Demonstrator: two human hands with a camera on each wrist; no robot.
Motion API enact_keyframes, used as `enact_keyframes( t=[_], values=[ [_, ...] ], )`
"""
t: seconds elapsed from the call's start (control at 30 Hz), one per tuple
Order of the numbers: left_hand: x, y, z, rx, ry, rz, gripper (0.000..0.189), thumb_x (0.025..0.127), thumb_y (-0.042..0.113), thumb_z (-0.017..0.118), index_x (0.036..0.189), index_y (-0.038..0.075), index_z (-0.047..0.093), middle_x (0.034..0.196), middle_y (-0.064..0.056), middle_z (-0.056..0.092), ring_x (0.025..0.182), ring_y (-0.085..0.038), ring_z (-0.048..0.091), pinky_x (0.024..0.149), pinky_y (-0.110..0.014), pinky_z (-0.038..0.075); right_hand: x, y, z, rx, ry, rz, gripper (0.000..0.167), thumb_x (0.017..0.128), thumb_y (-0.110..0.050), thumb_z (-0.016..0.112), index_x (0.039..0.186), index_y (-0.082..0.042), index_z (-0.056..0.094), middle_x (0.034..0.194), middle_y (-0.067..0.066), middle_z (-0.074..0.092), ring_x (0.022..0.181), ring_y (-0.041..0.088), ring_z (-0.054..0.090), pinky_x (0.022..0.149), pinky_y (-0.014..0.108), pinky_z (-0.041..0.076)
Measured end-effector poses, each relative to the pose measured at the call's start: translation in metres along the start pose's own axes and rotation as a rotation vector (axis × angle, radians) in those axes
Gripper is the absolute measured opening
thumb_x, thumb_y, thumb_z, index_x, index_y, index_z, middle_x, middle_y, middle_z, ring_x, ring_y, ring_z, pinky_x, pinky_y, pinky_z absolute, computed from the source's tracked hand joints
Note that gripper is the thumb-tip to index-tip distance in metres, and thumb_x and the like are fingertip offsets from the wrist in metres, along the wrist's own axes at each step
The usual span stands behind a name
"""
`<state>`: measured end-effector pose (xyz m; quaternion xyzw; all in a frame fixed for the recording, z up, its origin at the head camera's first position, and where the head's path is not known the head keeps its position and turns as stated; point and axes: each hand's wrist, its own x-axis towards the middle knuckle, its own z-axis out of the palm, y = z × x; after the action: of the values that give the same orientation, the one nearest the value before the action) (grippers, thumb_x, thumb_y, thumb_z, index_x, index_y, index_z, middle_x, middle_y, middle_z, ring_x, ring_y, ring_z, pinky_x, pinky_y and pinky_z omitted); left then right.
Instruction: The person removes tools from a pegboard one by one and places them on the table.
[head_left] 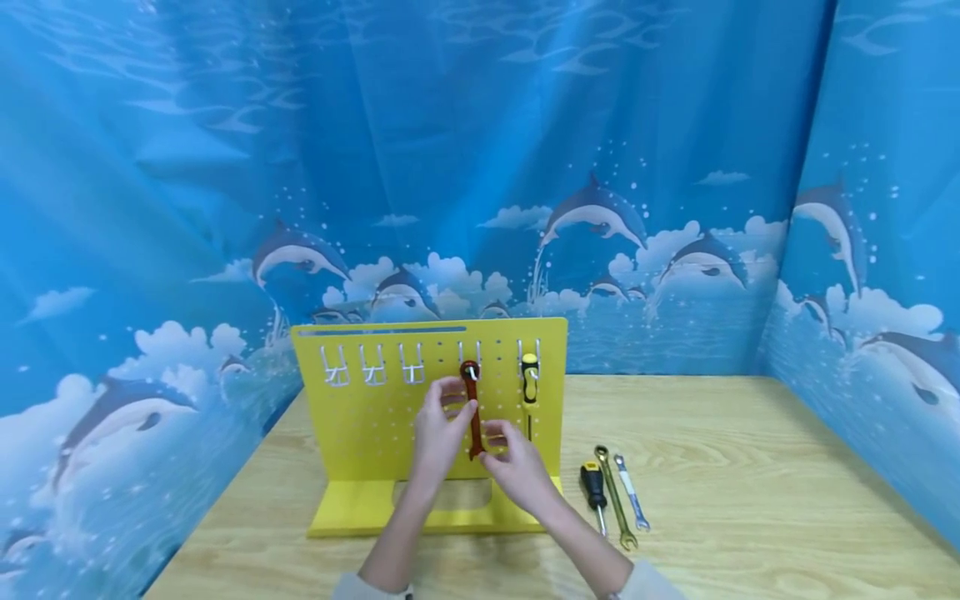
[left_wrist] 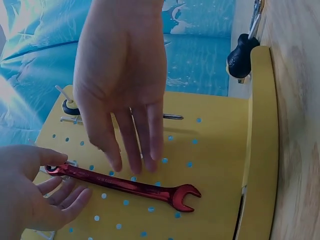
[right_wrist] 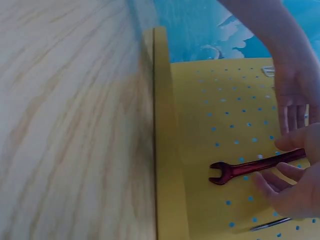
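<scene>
A red combination wrench [head_left: 473, 421] hangs upright from a hook on the yellow pegboard [head_left: 360, 450], its ring end around the hook and its open jaw downward. My left hand [head_left: 439, 429] is beside its upper half, thumb overlapping the shaft in the head view and fingers loosely bent. Close by the wrench's lower end is my right hand [head_left: 519, 475]. In the left wrist view the right hand's fingers [left_wrist: 142, 135] extend fairly straight, apart from the wrench. The right wrist view has the left hand [right_wrist: 295, 85] with relaxed fingers above the wrench.
A yellow-and-black screwdriver [head_left: 530, 379] hangs on the board's right side. Three bare wire hooks [head_left: 373, 365] line the upper left. On the wooden table [head_left: 720, 467], right of the board, lie another screwdriver [head_left: 593, 485], a gold-toned wrench [head_left: 615, 500] and a small silver wrench [head_left: 632, 492].
</scene>
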<state>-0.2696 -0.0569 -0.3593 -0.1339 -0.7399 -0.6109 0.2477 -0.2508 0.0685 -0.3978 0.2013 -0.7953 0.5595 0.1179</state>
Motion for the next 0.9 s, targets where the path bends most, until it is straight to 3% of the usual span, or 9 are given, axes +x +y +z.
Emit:
enact_keyframes(
  t=[0.1,0.27,0.6,0.9],
  values=[
    [-0.001,-0.002,0.003,-0.012,-0.030,-0.007,0.036,0.082,-0.004,0.063,0.115,-0.007,0.048,0.106,-0.019,0.057,0.095,-0.033,0.058,0.084,-0.039,0.049,0.002,0.007,0.006,-0.014,0.005,0.000,0.035,0.081,0.007,0.060,0.115,0.010,0.049,0.113,0.022,0.054,0.100,0.038,0.053,0.080,0.035,0.050],
    [-0.002,-0.001,0.006,-0.007,-0.014,0.012,0.036,0.082,-0.007,0.062,0.115,-0.007,0.047,0.104,-0.020,0.057,0.095,-0.033,0.058,0.085,-0.040,0.048,0.005,0.014,0.010,-0.020,-0.023,-0.006,0.033,0.082,0.008,0.058,0.113,0.010,0.050,0.104,0.020,0.058,0.096,0.035,0.056,0.078,0.033,0.051],
    [-0.003,-0.001,0.005,0.013,-0.020,-0.019,0.046,0.085,-0.005,0.058,0.128,0.003,0.042,0.101,-0.017,0.057,0.093,-0.031,0.055,0.078,-0.037,0.052,-0.003,0.020,0.005,-0.183,-0.110,-0.017,0.026,0.080,0.008,0.059,0.106,0.006,0.057,0.094,0.012,0.062,0.091,0.030,0.058,0.080,0.042,0.049],
    [-0.004,0.000,0.006,0.077,-0.016,0.020,0.063,0.082,-0.008,0.062,0.137,0.013,0.038,0.099,-0.014,0.058,0.090,-0.027,0.058,0.072,-0.030,0.053,-0.009,0.019,-0.003,-0.168,-0.147,-0.019,0.021,0.077,0.011,0.062,0.095,0.003,0.057,0.083,0.008,0.059,0.077,0.026,0.060,0.068,0.029,0.052]
  ],
)
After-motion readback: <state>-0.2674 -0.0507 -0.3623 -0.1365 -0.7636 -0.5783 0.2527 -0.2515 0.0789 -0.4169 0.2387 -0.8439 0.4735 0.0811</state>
